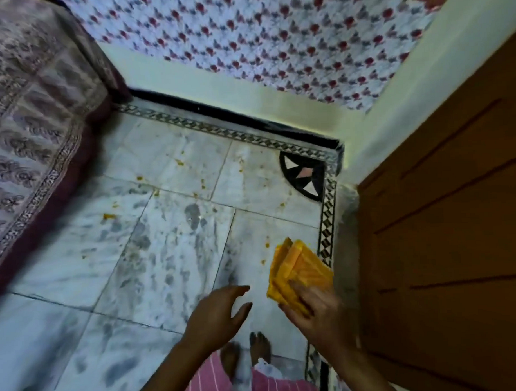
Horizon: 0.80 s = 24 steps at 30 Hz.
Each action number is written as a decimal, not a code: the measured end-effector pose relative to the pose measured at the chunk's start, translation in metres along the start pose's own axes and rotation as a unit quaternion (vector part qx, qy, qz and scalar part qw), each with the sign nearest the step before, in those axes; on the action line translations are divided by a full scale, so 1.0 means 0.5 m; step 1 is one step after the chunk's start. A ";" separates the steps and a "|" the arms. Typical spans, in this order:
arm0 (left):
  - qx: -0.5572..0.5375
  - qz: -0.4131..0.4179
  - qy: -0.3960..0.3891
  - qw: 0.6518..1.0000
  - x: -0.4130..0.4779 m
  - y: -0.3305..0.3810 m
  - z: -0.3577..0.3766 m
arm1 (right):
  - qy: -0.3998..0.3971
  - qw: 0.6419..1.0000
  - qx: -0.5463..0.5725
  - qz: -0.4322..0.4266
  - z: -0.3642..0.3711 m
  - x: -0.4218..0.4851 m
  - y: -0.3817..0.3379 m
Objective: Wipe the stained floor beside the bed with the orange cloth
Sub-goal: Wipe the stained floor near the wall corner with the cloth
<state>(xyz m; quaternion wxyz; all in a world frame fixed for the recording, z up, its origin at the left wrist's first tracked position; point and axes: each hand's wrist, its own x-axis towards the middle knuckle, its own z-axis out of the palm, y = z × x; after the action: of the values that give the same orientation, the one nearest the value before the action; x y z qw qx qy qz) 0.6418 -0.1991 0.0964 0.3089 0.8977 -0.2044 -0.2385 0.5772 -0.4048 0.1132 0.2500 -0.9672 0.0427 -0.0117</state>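
My right hand [312, 307] holds a folded orange cloth [297, 267] in the air above the floor, fingers curled over its near edge. My left hand [220, 313] hovers beside it with fingers spread and relaxed, holding nothing. The white marble floor [170, 242] lies below, dotted with small orange-yellow stains [109, 216] scattered between the bed and the wall corner. The bed [28, 115], under a purple patterned cover, runs along the left side.
A brown wooden door [450, 218] stands at the right. A flowered curtain [260, 34] hangs over the far wall. A black-and-white tile border [328, 222] edges the floor. My bare feet [244, 353] stand at the bottom.
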 end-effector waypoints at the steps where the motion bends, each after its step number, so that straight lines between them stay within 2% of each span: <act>1: -0.008 -0.016 0.009 1.000 0.027 -0.017 0.023 | -0.109 0.994 -0.022 0.006 0.040 0.022 0.042; 3: -0.023 -0.037 0.024 0.999 0.097 -0.075 0.082 | -0.285 0.954 -0.095 0.009 0.147 0.066 0.138; 5: -0.015 -0.054 0.017 0.998 0.181 -0.162 0.160 | -0.364 0.924 -0.115 0.031 0.268 0.122 0.224; 9: 0.055 -0.065 0.004 0.996 0.375 -0.395 0.375 | -0.310 0.939 -0.110 0.098 0.575 0.227 0.406; 12: 0.099 -0.062 0.045 0.992 0.506 -0.589 0.577 | -0.322 0.926 -0.122 0.154 0.841 0.254 0.539; 14: 0.118 -0.064 0.042 0.990 0.573 -0.668 0.663 | -0.332 0.917 -0.128 0.181 0.963 0.258 0.596; 15: 0.135 -0.051 0.047 0.989 0.609 -0.706 0.715 | -0.323 0.919 -0.139 0.177 1.027 0.252 0.634; 16: 0.154 -0.031 0.056 0.986 0.637 -0.733 0.750 | -0.272 0.939 -0.141 0.153 1.071 0.244 0.665; 17: 0.174 -0.006 0.077 0.982 0.670 -0.764 0.786 | -0.197 0.964 -0.149 0.093 1.110 0.247 0.696; 19: 0.173 0.017 0.095 0.980 0.717 -0.797 0.820 | -0.131 0.983 -0.124 0.010 1.145 0.246 0.733; 22: 0.199 0.065 0.146 0.967 0.756 -0.834 0.856 | -0.051 0.986 -0.114 -0.114 1.182 0.212 0.783; 24: 0.210 0.094 0.160 0.960 0.763 -0.846 0.856 | 0.021 0.981 -0.101 -0.167 1.168 0.180 0.807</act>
<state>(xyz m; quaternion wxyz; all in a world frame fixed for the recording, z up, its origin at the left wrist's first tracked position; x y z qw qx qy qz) 0.8034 -0.2838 -0.5923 0.1636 0.9456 -0.2810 -0.0133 0.6617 -0.4829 -0.5930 0.1450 -0.9805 -0.1135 -0.0690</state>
